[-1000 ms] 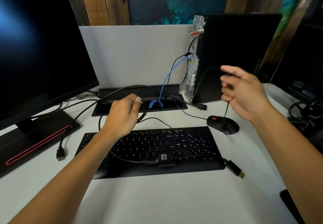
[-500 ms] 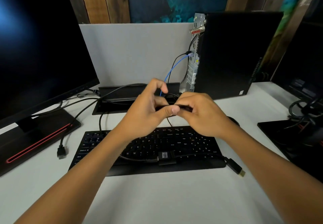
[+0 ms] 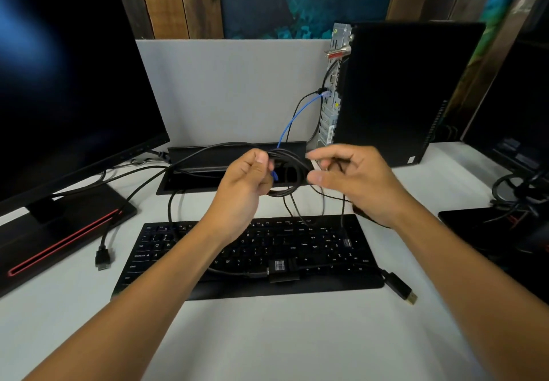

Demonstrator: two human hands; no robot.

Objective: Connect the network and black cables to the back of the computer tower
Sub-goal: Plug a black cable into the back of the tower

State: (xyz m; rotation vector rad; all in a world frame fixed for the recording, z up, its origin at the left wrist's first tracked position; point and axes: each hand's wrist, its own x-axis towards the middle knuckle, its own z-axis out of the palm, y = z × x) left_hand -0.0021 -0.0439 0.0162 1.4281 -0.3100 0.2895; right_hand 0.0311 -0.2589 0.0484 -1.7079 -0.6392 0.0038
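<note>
Desk (image 3: 267, 336): bare white surface nearest the camera, carrying everything below.
Loose plug (image 3: 399, 287): black cable end with a gold tip, lying unplugged at the keyboard's right corner.
Keyboard (image 3: 246, 257): black, flat under both forearms; a thin black lead crosses its front edge.
HDMI plug (image 3: 102, 258): lying free on the desk left of the keyboard, beside the monitor (image 3: 68, 83) base.
Left hand (image 3: 246, 186): grip closed, thumb and fingers pinching a coil (image 3: 286, 172) of black cable, held up off the desk, probably so it can be unwound.
Right hand (image 3: 353, 177): grip closed in a pinch on something pale at the coil's right side; what it is cannot be told, perhaps a tie or connector being freed.
Cable tray (image 3: 190, 177): open slot behind the hands, leads running out of it.
Tower (image 3: 410, 89): upright at right rear, back panel turned left toward the divider, so the ports can be reached.
Network cable (image 3: 297, 113): blue, looks already seated in the tower's back, with a black lead plugged in just above.
Judgement: the coiled black cable seems to remain unconnected.
</note>
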